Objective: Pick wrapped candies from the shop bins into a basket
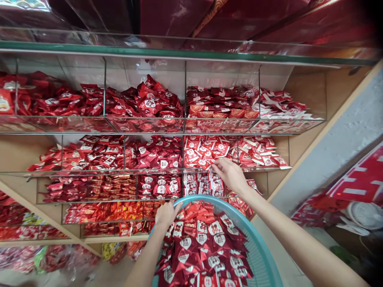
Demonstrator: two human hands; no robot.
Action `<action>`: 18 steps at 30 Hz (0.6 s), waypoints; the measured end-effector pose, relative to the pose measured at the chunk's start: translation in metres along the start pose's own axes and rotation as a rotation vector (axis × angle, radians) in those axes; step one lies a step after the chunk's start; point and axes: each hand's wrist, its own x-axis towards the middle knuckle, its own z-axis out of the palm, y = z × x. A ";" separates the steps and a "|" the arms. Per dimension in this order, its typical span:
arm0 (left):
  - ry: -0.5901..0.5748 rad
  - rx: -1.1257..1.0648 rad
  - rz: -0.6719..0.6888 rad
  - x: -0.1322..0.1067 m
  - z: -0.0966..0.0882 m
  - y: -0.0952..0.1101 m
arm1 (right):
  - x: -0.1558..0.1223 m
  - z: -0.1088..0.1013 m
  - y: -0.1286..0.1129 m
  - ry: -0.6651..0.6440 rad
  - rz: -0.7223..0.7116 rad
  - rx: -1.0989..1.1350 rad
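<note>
A turquoise plastic basket is at the bottom, holding many red and dark-red candy packets with white printed labels. My left hand is closed over the basket's rim on its far left side. At the front of a middle shelf, my right hand is at a compartment of red-and-white candy packets. Its thumb and fingers come together by the packets at the glass edge; whether a packet is between them cannot be made out.
Glass shelves with clear dividers hold more red packets in rows to the left and above. A thick glass shelf edge runs across the top, with dark red boxes over it. A white fan stands right, beside a grey wall.
</note>
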 end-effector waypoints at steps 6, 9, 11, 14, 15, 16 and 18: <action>-0.012 -0.003 -0.006 -0.001 -0.001 0.000 | 0.007 0.001 -0.001 0.114 0.054 0.154; -0.011 -0.005 -0.004 0.000 -0.001 0.000 | 0.012 0.000 0.003 0.181 0.189 0.370; -0.003 -0.005 0.003 0.000 0.000 0.000 | 0.015 -0.003 0.005 0.221 0.264 0.529; 0.007 0.010 0.009 0.000 0.000 0.000 | 0.017 -0.011 0.005 0.293 0.349 0.710; 0.006 0.016 0.009 0.000 -0.001 0.001 | 0.016 -0.016 0.004 0.317 0.372 0.748; 0.001 0.022 0.008 0.000 -0.001 0.001 | 0.015 -0.021 0.003 0.337 0.391 0.775; -0.010 0.030 0.010 0.000 -0.001 0.001 | 0.006 -0.032 -0.003 0.345 0.413 0.810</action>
